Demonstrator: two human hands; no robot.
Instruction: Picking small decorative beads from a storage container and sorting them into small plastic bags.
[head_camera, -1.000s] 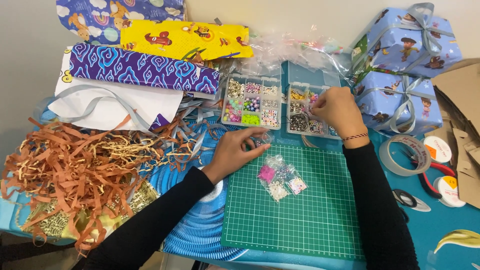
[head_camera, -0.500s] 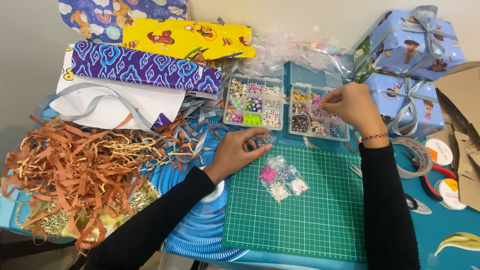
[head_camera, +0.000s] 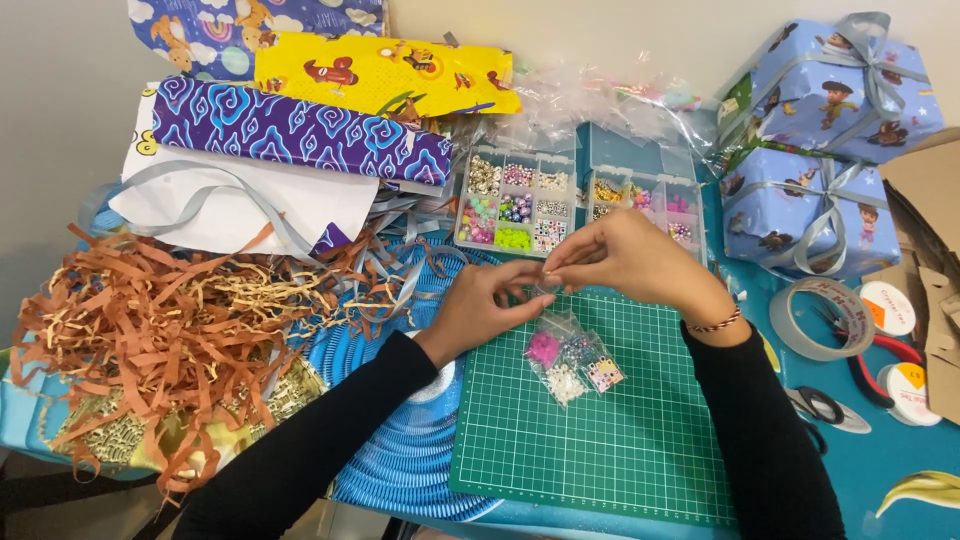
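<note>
My left hand (head_camera: 478, 308) and my right hand (head_camera: 632, 262) meet fingertip to fingertip above the top edge of the green cutting mat (head_camera: 620, 440). Together they pinch a small pale item (head_camera: 547, 286), too small to tell what it is. Just below the hands, a few small clear bags of beads (head_camera: 572, 357) lie on the mat. Behind the hands stand two clear bead boxes with many compartments, one on the left (head_camera: 515, 205) and one on the right (head_camera: 650, 195), partly hidden by my right hand.
A pile of brown shredded paper (head_camera: 150, 340) fills the left. Purple (head_camera: 300, 130) and yellow (head_camera: 380, 75) wrapping paper lie at the back. Two blue wrapped gifts (head_camera: 830, 95) stand at the right, with a clear tape roll (head_camera: 825, 318) and red-handled scissors (head_camera: 880, 365) nearby.
My right hand has left the right bead box and come down and left to meet my left hand. The left hand has stayed at the mat's top edge.
</note>
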